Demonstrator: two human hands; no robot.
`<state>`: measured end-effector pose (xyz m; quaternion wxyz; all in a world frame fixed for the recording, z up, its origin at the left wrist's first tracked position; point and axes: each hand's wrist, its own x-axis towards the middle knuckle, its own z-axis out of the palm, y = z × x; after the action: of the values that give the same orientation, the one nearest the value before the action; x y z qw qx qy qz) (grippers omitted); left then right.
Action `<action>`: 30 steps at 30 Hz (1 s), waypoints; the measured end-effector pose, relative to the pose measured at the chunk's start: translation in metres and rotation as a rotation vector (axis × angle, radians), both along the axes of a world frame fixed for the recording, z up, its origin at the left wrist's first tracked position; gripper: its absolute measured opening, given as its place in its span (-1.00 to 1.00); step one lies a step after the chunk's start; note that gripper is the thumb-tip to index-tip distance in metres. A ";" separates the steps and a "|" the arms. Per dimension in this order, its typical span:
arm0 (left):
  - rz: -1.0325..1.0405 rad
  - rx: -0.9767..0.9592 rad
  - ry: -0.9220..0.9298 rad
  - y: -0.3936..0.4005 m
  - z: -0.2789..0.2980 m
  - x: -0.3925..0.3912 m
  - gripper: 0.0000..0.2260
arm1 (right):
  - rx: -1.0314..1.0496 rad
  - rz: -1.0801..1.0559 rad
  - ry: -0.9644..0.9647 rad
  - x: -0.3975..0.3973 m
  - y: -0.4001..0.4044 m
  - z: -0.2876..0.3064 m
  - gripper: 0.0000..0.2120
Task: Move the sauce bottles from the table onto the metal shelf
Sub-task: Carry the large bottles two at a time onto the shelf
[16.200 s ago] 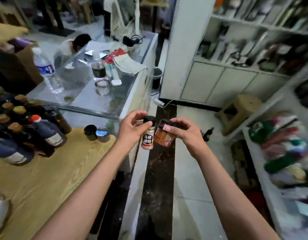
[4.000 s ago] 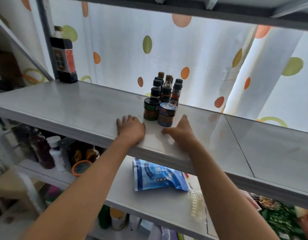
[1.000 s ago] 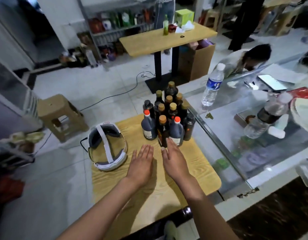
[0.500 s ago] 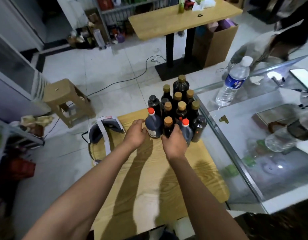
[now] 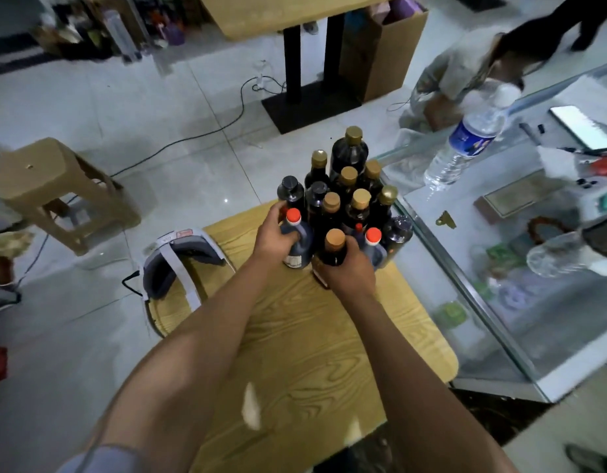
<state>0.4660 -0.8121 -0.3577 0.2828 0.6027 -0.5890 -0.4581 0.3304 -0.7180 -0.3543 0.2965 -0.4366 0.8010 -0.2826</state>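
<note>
Pale wood-grain tabletop (image 5: 305,353) carried a tight cluster of dark sauce bottles (image 5: 349,186) at its far edge, left hand (image 5: 274,238) gripped a red-capped dark bottle (image 5: 297,242), right hand (image 5: 348,271) clasped a brown-capped dark bottle (image 5: 334,249) beside it.

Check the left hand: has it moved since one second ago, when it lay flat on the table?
Yes. The left hand has gone forward across the wooden table to the bottle cluster, and its fingers now grip the red-capped bottle.
</note>
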 end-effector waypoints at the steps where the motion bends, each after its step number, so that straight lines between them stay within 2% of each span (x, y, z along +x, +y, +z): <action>1: -0.005 -0.010 0.015 -0.004 -0.003 0.000 -0.44 | -0.004 0.021 0.007 0.001 -0.001 -0.001 -0.54; 7: 0.016 -0.056 -0.045 -0.005 -0.028 0.001 -0.62 | -0.027 0.011 -0.053 0.001 -0.004 -0.008 -0.43; 11: 0.079 -0.143 -0.028 0.014 -0.032 -0.001 -0.63 | -0.048 0.036 -0.094 0.001 -0.002 -0.009 -0.42; 17: 0.039 -0.213 -0.073 0.035 -0.029 0.018 -0.64 | -0.053 0.099 -0.120 0.006 0.006 -0.017 -0.45; 24: 0.021 -0.302 -0.156 0.066 -0.030 0.030 -0.61 | -0.067 0.188 0.027 0.020 0.050 -0.022 -0.41; 30: -0.139 -0.424 -0.286 0.114 -0.030 0.036 -0.56 | -0.089 0.227 0.047 0.028 0.113 -0.017 -0.54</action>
<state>0.5016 -0.6985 -0.3872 0.2846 0.5466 -0.7457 -0.2532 0.3579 -0.6054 -0.3711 0.2881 -0.5435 0.7399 -0.2722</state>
